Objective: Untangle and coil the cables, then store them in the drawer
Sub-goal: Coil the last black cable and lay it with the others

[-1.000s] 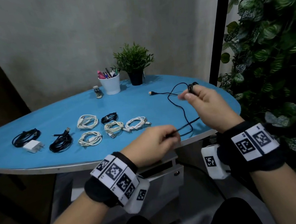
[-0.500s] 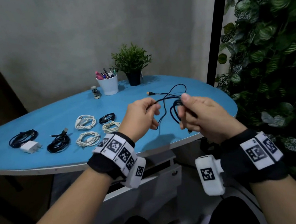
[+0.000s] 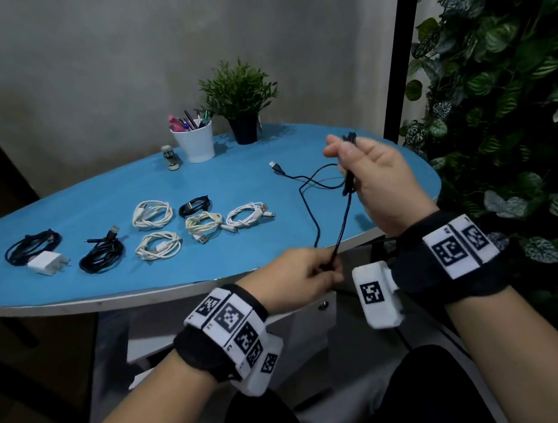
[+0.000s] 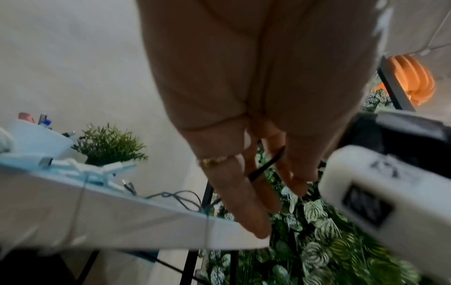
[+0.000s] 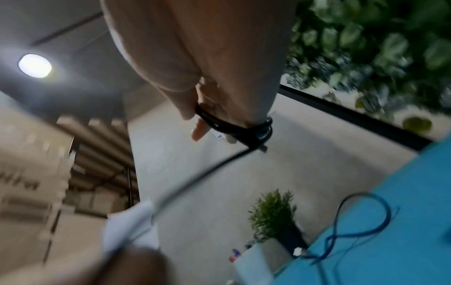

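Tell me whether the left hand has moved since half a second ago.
Yes. The left hand has dropped toward the person, from above the blue table to below its near edge.

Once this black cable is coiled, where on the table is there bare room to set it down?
Bare table lies between the white cup and the coil rows, and along the front edge below them. The left-centre is crowded with the white coils; the loose black cable sprawls by the right hand.
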Demonstrator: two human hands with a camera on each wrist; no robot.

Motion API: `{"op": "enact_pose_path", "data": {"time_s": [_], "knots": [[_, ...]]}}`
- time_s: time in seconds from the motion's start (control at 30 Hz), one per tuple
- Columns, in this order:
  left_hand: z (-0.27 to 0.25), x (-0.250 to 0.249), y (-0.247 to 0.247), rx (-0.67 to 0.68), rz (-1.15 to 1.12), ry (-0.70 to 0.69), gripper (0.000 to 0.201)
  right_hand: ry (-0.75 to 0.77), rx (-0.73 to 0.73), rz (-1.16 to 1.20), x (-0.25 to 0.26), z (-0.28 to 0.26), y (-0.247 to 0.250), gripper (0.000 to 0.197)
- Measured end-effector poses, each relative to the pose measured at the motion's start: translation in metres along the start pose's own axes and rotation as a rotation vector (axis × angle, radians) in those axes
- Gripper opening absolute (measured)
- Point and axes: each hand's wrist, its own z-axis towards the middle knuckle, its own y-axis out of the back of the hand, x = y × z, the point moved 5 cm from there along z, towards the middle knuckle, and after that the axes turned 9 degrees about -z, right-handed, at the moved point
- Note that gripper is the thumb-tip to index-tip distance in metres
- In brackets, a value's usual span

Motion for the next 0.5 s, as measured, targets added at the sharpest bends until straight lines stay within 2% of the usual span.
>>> {"op": "enact_pose_path", "data": {"time_s": [0.1,0.17,0.3,0.4,0.5], "knots": [[-0.006,-0.013,0.021,-0.097,0.004,-0.089,0.009,0.054,0.002,-0.458,-0.009,0.0,0.001,0.022],[-0.008,-0.022,0.039,-0.228,0.001,-0.155,0.009,0.06,0.054,-0.636,-0.013,-0.002,-0.001,0.026],[-0.008,-0.031,0.072,-0.53,0.039,-0.232,0.004,-0.008,0.158,-0.643,-0.015,-0.015,-0.005,0.027],[-0.001,-0.032,0.087,-0.626,0.058,-0.263,0.002,-0.039,0.22,-0.559,-0.015,-0.026,-0.006,0.039],[0.008,-0.025,0.095,-0.684,0.029,-0.199,0.005,-0.06,0.341,-0.606,-0.017,-0.035,-0.011,0.042]]}}
